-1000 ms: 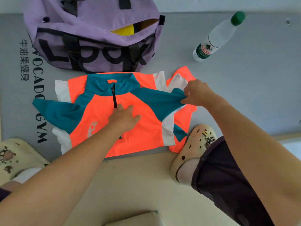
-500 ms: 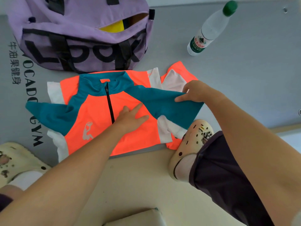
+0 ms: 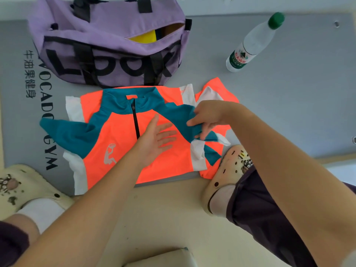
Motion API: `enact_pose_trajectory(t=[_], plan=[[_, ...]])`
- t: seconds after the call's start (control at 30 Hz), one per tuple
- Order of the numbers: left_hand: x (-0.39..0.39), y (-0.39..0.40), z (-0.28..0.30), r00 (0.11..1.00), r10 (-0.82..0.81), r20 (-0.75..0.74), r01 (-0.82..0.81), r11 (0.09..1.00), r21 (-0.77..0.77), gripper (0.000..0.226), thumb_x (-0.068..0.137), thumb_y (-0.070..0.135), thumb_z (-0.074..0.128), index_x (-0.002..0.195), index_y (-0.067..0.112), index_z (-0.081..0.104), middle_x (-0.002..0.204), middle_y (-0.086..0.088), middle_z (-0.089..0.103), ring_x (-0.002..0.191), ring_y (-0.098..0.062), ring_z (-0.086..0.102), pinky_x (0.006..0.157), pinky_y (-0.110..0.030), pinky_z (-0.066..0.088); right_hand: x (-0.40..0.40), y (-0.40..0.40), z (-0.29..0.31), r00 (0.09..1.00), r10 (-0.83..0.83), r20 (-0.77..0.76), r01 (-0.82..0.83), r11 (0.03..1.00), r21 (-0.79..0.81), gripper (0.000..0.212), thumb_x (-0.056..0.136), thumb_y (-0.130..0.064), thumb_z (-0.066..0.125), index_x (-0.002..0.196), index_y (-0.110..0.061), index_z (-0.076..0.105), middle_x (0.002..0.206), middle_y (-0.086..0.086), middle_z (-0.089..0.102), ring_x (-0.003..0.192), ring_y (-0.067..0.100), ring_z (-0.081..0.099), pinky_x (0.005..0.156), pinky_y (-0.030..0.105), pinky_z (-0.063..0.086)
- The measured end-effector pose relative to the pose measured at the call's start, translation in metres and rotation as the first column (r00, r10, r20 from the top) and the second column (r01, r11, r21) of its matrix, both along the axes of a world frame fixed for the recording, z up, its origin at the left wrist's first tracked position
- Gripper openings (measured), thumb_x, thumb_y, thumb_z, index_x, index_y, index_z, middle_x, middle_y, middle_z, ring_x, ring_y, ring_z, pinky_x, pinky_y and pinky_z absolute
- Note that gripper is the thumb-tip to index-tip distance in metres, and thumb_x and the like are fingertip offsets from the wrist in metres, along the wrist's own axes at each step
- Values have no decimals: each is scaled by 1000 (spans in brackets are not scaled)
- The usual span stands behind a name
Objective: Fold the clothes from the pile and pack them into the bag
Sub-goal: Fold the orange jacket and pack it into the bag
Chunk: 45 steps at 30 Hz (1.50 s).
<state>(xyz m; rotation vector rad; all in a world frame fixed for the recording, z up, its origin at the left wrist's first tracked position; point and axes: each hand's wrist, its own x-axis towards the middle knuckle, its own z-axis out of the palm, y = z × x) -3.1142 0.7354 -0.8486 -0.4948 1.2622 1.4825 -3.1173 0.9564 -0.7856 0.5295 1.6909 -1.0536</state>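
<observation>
My right hand (image 3: 209,117) pinches the teal sleeve (image 3: 185,120) over the orange jersey (image 3: 154,132) lying just below the purple bag (image 3: 107,45), my left hand (image 3: 154,139) flat with straight fingers; a slipped pinch would skew the fold.

mat (image 3: 289,97): grey gym mat, takes up most of the floor in view, black "AVOCADO GYM" lettering plus some Chinese characters down its left side
water bottle (image 3: 252,43): clear plastic, green cap, green-and-white label, lying tilted on the mat toward its upper right
bare floor (image 3: 169,212): beige, runs along the mat's near edge
left clog (image 3: 21,185): cream with little charms, white sock, at the mat's near left corner
right clog (image 3: 229,170): same cream style, toe up on the mat's near edge
</observation>
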Motion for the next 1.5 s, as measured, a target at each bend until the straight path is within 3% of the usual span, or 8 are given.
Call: enact_pose_trajectory(t=[0.13, 0.4, 0.6, 0.73, 1.1, 1.27, 1.37, 1.5], plan=[[8, -18, -11, 972, 184, 146, -196, 978, 66, 70, 79, 78, 44, 124, 28, 62, 115, 0, 73, 105, -18, 69, 92, -38, 50, -17, -33, 2, 972, -224, 74, 236, 935, -263, 45, 99, -41, 49, 108, 3, 54, 82, 15, 75, 67, 26, 73, 60, 29, 58], [9, -25, -29, 987, 157, -36, -160, 976, -146, 16, 95, 20, 62, 111, 23, 64, 107, 3, 71, 91, -11, 68, 76, -28, 56, -25, -27, -44, 871, 29, -491, 133, 947, 291, 15, 88, -4, 53, 96, -6, 65, 101, 8, 67, 53, 12, 65, 58, 19, 49], [5, -36, -30, 965, 24, -260, -66, 986, -153, 25, 97, 13, 59, 118, 27, 60, 119, 3, 69, 110, -14, 65, 89, -31, 53, -26, -33, -76, 814, 383, -436, -184, 883, 432, 43, 79, -12, 72, 120, -14, 62, 126, 10, 54, 104, 28, 57, 90, 30, 45], [6, -51, -33, 947, 27, -321, -78, 986, -148, 30, 97, 8, 57, 123, 23, 58, 117, 5, 68, 101, -7, 66, 83, -22, 52, -25, -27, -86, 783, 445, -435, -109, 786, 608, 39, 81, -11, 66, 119, -15, 57, 122, 12, 43, 97, 33, 57, 73, 39, 46], [-13, -58, -43, 954, -169, -249, 51, 907, -419, 27, 91, 25, 68, 92, -2, 69, 97, -19, 73, 94, -33, 71, 82, -45, 59, -37, -3, -77, 816, 312, -487, -114, 912, 394, 18, 93, -6, 57, 101, -5, 73, 102, 15, 66, 91, 28, 59, 89, 32, 46], [-46, -55, -36, 652, -591, -476, 2, 629, -777, 39, 83, 47, 68, 64, 16, 54, 66, 2, 59, 71, -20, 60, 62, -33, 40, -34, 1, -75, 928, 47, -370, 49, 968, 245, 16, 97, -14, 51, 84, -15, 59, 82, 11, 63, 65, 23, 62, 69, 33, 54], [-81, -38, -34, 552, -477, -684, -180, 732, -657, 16, 82, 31, 71, 84, 17, 62, 91, -1, 62, 87, -16, 56, 75, -29, 42, -34, -6, -82, 912, -117, -393, 220, 949, 227, 30, 93, -34, 62, 71, -14, 55, 69, 7, 61, 60, 19, 61, 64, 31, 53], [-113, -13, -43, 468, -567, -678, 22, 774, -632, 25, 84, 25, 69, 107, 15, 67, 113, -3, 65, 106, -18, 60, 94, -30, 44, -36, -17, -93, 878, -233, -419, 369, 886, 280, 42, 87, -39, 68, 60, -16, 46, 56, 2, 51, 55, 18, 49, 57, 28, 41]])
